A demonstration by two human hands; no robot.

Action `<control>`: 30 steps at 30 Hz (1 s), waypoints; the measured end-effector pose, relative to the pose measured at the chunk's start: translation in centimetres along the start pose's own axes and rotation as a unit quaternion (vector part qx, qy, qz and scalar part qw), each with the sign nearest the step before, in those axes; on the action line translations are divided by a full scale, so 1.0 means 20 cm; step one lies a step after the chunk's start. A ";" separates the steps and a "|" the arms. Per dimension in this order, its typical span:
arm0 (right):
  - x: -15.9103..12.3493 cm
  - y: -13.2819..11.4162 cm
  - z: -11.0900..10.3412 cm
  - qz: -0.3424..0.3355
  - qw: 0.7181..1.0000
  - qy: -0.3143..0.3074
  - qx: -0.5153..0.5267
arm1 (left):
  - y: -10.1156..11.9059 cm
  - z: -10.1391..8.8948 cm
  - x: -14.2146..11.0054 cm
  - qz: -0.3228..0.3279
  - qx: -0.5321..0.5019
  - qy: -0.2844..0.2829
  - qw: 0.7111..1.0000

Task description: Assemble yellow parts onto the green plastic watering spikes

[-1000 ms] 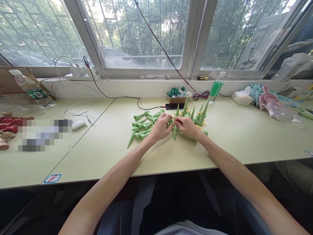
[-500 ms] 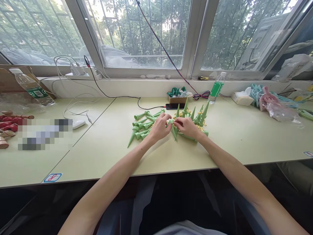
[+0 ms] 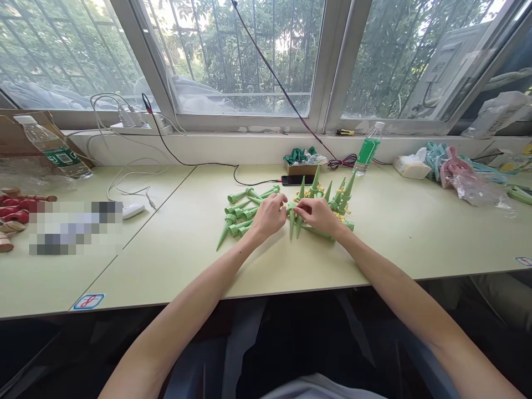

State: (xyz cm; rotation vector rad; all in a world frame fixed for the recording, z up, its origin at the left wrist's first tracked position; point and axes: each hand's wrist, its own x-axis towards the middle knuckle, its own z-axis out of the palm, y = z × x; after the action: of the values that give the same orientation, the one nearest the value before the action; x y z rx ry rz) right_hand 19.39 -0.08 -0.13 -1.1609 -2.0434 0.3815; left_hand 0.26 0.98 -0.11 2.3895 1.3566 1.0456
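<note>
Both my hands are together over the table among green plastic watering spikes. My right hand (image 3: pixel 318 215) pinches one green watering spike (image 3: pixel 291 221) near its wider collar, and its tip points down toward me. My left hand (image 3: pixel 271 215) is at the collar's left side with its fingers curled in against it; the fingertips are partly hidden. Left of that hand lies a loose pile of green spikes (image 3: pixel 236 215). Beyond and around my right hand is a cluster of spikes (image 3: pixel 347 191) with small yellow pieces, several pointing up.
A phone (image 3: pixel 297 180) on a cable lies behind the spikes, before a small box (image 3: pixel 305 168) of green material. A water bottle (image 3: pixel 369 149) and a tissue pack (image 3: pixel 412 166) stand further right. On the left are a white mouse-like object (image 3: pixel 133 210), cables and red wooden items (image 3: pixel 14 211).
My left hand has shifted slightly left and turned, uncovering more of the spike between my hands. My right hand stays nearly in place, still pinching.
</note>
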 end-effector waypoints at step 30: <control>0.00 0.02 0.01 0.006 0.998 -0.049 -0.042 | 0.05 -0.02 -0.02 -0.052 0.162 -0.134 0.976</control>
State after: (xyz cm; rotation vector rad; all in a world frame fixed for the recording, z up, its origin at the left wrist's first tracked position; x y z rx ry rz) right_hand 19.52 0.06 -0.48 -1.2270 -2.1561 0.3697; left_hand 0.45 0.03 0.52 2.5293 1.6309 0.4800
